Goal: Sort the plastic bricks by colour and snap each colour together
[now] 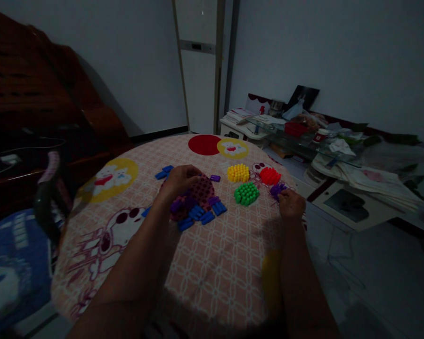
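My left hand hovers over a dark red round patch with dots, its fingers curled together; whatever may be between them is hidden. Around that patch lie several blue plastic pieces and a few purple pieces. At the table's right side, my right hand pinches at a purple cluster of small pieces. Close to it stand tightly packed groups of small upright pieces: a green group, a yellow group and a red group.
A patterned pink cloth covers the round table. A chair stands at the left, with a wooden bench behind. On the right, a low cabinet carries papers, a cup and clutter.
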`<state>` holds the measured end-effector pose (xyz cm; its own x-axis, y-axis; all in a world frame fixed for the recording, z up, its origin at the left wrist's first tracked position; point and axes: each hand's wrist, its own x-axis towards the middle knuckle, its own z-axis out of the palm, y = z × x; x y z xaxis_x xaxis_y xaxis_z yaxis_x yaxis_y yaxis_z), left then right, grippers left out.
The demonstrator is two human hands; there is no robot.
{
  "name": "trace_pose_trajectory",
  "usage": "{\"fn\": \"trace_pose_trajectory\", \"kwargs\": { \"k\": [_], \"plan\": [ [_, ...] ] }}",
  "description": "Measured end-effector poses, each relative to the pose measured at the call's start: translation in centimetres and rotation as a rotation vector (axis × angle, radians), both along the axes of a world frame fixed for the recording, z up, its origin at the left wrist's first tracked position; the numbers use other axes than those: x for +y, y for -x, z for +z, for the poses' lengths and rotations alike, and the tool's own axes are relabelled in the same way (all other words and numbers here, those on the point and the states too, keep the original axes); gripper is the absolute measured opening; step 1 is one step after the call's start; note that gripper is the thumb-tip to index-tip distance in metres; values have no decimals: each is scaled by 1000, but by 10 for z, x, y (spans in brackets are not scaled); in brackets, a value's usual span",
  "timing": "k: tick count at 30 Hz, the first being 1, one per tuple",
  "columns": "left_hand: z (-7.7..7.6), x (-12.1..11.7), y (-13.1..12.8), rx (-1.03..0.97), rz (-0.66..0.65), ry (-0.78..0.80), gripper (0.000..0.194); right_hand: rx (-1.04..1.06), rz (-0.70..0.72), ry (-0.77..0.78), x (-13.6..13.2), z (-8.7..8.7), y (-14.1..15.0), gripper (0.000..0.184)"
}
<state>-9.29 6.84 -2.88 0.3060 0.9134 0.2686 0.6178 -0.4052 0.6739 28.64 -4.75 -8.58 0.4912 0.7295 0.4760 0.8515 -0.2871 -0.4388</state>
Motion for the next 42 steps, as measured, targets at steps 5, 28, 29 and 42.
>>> {"fn": "trace_pose_trajectory", "kwargs": {
  "k": [5, 28, 29, 42],
  "plan": [
    [-11, 3, -1, 145, 134, -60, 27, 23, -34, -142, 0, 0, 6, 31],
    [-20, -12, -62, 31, -141, -88, 27, 161, 628, -213, 6, 13, 96, 29],
    [-14, -18, -66, -37, -156, -72, 28, 190, 659, -221, 5, 15, 101, 28],
    [-4, -70, -114, -279, -334, -170, 31, 766, 713, -257, 4, 20, 115, 28]
  ]
}}
